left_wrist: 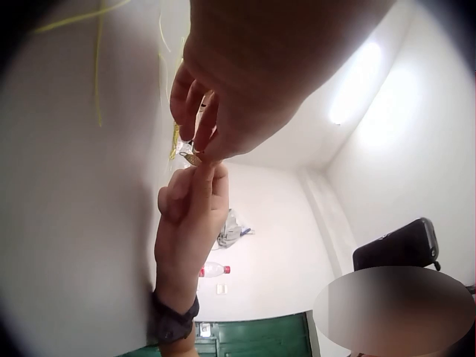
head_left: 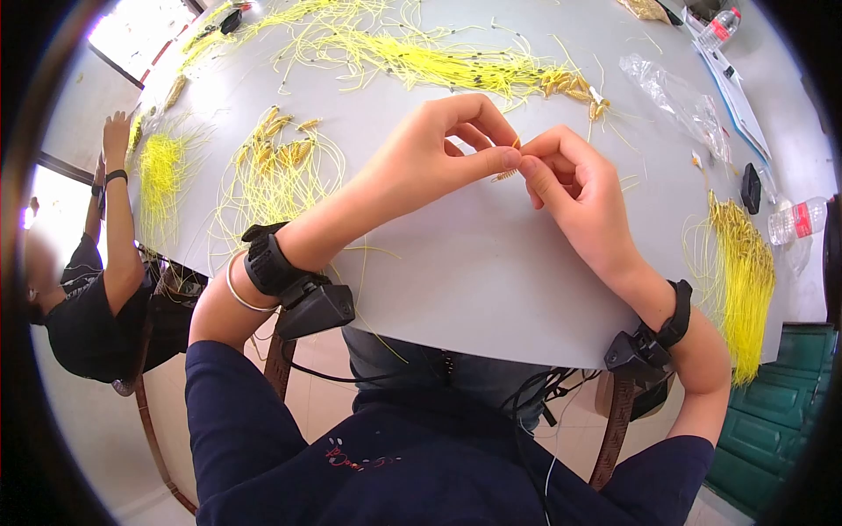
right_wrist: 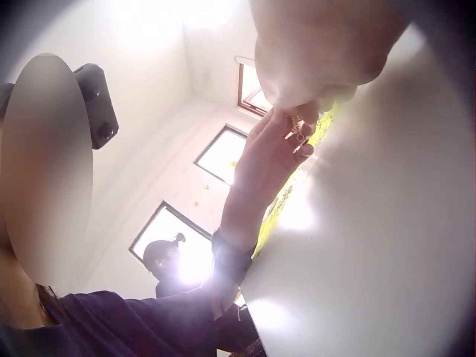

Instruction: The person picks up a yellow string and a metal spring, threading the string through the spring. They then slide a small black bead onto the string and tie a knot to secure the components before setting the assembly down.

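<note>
A small gold wire coil (head_left: 506, 174) sits where the two hands meet over the table, and shows again in the right wrist view as a gold coil (right_wrist: 297, 123) with a loop at its end. My left hand (head_left: 456, 140) pinches it between thumb and forefinger. My right hand (head_left: 576, 188) has thumb and forefinger tips pinched together at the same spot, its other fingers curled under. Part of the coil is hidden behind the fingertips. Left of my left forearm lies a loose pile of gold coils (head_left: 276, 153) with thin yellow lines (head_left: 263, 188).
A long bundle of yellow line (head_left: 438, 61) crosses the far side of the grey table (head_left: 456, 280). Another yellow bundle (head_left: 744, 289) hangs over the right edge. Plastic wrap (head_left: 675, 96), a clear bottle (head_left: 796, 221) and a black object (head_left: 751, 188) lie right. Another person (head_left: 96, 298) sits left.
</note>
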A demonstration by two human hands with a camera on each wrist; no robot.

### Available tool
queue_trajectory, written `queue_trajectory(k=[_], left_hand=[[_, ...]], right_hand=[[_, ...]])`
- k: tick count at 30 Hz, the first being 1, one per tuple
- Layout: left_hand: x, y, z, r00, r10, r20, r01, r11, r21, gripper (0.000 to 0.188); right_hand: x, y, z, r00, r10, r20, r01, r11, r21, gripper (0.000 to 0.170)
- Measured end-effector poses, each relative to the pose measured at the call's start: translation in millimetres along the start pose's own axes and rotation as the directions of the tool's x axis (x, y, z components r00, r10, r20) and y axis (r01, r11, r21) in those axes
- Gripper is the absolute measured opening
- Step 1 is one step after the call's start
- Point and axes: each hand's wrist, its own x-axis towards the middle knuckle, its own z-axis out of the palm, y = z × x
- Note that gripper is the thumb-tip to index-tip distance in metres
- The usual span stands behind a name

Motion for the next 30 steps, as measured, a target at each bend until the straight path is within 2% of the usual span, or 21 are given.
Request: queue_trajectory(k=[4,6,9,12,21,23,30], left_hand=[[0.4,2.1,-2.2,1.0,-0.025,-0.015,0.024,0.999,-0.022,0.017],[0.6,2.5,-2.0,0.999,-0.04,-0.022,0.039,0.998,-0.041,0.017],[0.7,2.2,-1.9,0.999,-0.044,-0.013,0.043,0.997,-0.06,0.017],[1.7,0.0,-1.8,0.998,-0.058,0.003,0.058,0.998,-0.004,0.018],[2.0,-4.3,2.9,0.999,-0.032,-0.019,0.03,0.996,-0.086,0.019],[1.1,-0.8,1.2,0.995,-0.077,0.064,0.079,0.996,-0.035,0.017],[1.3,0.7,0.5,0.996,-0.077,0.033,0.079,0.996,-0.049,0.018]], right_hand=[[0.1,-1.4,-0.7,1.0,-0.009,0.004,0.009,0.999,0.045,0.01],[1.2,-1.8,-2.1,0.999,0.029,0.035,-0.033,0.995,0.095,0.01],[0.9,-2.4,-3.5,0.997,0.045,0.059,-0.051,0.994,0.098,0.011],[-0.7,-6.2,-3.0,0.996,0.067,0.059,-0.072,0.993,0.097,0.012],[-2.0,-3.4,-2.1,0.997,0.071,0.013,-0.073,0.989,0.132,0.011],[-1.4,-1.4,-2.8,0.997,0.07,0.018,-0.072,0.989,0.129,0.011],[0.3,-5.8,-3.6,0.993,0.113,0.013,-0.114,0.986,0.119,0.013]])
